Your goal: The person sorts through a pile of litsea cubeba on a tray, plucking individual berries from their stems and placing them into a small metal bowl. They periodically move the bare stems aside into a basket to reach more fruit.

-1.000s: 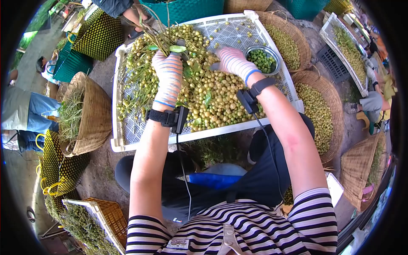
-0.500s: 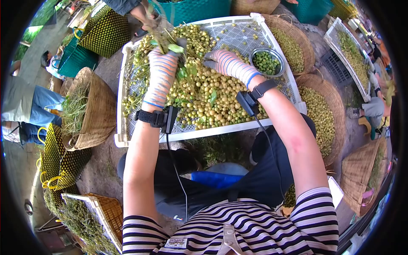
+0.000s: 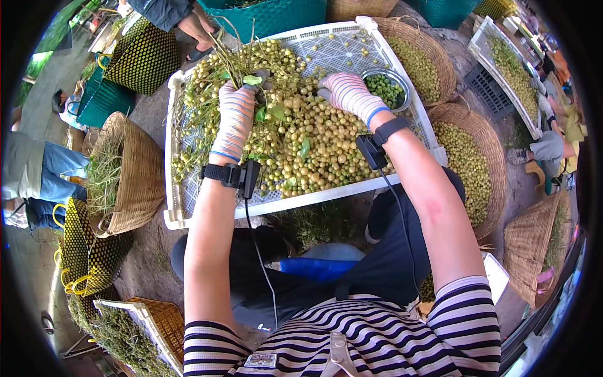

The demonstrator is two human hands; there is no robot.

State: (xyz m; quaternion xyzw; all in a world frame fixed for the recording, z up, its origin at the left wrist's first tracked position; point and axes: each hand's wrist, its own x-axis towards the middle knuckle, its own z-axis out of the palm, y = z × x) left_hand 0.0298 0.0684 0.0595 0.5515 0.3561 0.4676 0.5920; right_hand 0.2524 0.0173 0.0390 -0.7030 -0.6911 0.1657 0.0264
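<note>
A white mesh tray (image 3: 173, 207) holds a heap of yellow-green round fruits (image 3: 326, 144), with stems and leaves mostly at its left. My left hand (image 3: 237, 113), in a striped glove with grey fingertips, is closed around a bunch of leafy stems (image 3: 235, 63) over the heap's left part. My right hand (image 3: 352, 94), gloved alike, rests at the upper right of the heap, its fingers bent towards the fruits; what they hold, if anything, is hidden. Just beyond it, a metal bowl (image 3: 407, 94) of small green fruits stands in the tray.
Wicker baskets of fruit (image 3: 496, 182) stand right of the tray. A tall wicker basket (image 3: 135, 182), yellow-black bags (image 3: 147, 60) and a teal basket (image 3: 270, 22) stand left and behind. Another tray (image 3: 537, 129) is at far right. Other people are at both sides.
The stem bunch in my left hand has come down onto the heap. My right hand has turned more downward, its fingers drawn together. The whole view has shifted slightly.
</note>
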